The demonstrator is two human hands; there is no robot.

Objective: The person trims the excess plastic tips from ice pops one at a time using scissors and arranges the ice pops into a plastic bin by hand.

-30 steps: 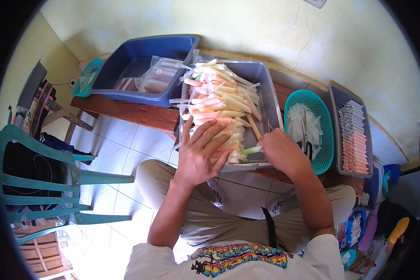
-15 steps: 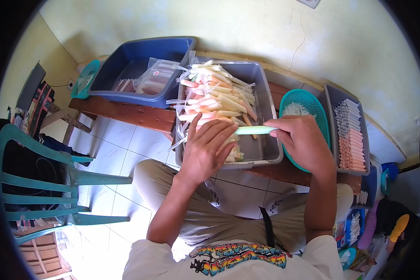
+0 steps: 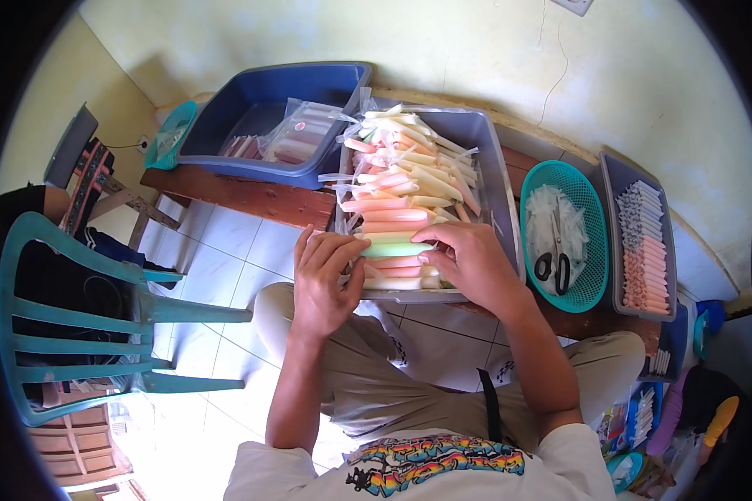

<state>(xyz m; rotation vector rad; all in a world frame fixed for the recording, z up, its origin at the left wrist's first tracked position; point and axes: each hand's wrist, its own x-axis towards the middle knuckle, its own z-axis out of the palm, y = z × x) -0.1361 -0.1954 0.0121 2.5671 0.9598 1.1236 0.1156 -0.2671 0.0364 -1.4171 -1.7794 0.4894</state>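
A green tube (image 3: 393, 250) lies crosswise on the heap of pink, cream and orange tubes in the grey tray (image 3: 510, 200). The fingertips of my left hand (image 3: 326, 271) pinch its left end. At its right end, my right hand (image 3: 472, 259) grips it between thumb and fingers. Pink tubes (image 3: 397, 215) lie just above it, parallel to it, and a cream tube (image 3: 393, 283) lies below, near the tray's front edge. Farther back the tubes (image 3: 409, 167) are piled at mixed angles, with clear plastic ends sticking out leftward.
Left of the tray stands a blue tub (image 3: 251, 96) with bagged tubes. On the right are a teal basket (image 3: 589, 275) with scissors (image 3: 557, 250) and plastic wrappers, and a grey tray of wrapped tubes (image 3: 643, 242). A green chair (image 3: 83, 326) is at left; another person's sleeve (image 3: 718, 422) shows at lower right.
The green tube has moved left and down onto the heap, between both hands. My right hand has moved left, and my left hand now pinches the tube's end. Someone's knee has appeared behind the chair.
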